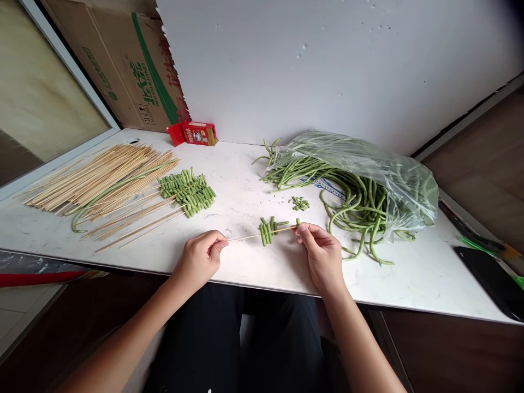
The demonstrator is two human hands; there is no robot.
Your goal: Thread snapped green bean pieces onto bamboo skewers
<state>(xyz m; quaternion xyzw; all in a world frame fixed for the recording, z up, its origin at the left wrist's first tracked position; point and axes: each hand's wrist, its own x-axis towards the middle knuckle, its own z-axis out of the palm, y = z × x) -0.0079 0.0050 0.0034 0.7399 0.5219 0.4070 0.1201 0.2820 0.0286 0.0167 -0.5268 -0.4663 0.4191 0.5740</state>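
Note:
Near the table's front edge my left hand (201, 256) pinches one end of a thin wooden skewer (244, 237). Several short cut pieces of green bean (265, 233) sit side by side across the skewer's middle. At its other end my right hand (321, 252) is closed on a single bean piece (298, 221), at the skewer's tip. A few loose cut pieces (281, 223) lie on the table just behind the skewer. To the left, finished-looking skewers carry a block of bean pieces (188, 191).
Bare skewers (102, 177) lie in a heap at left with one long bean (118, 185) across them. Long beans (364, 196) spill from a clear plastic bag (393, 169) at right. Small bean ends (300, 203), a red box (200, 134) and a black phone-like object (487, 278) also lie there.

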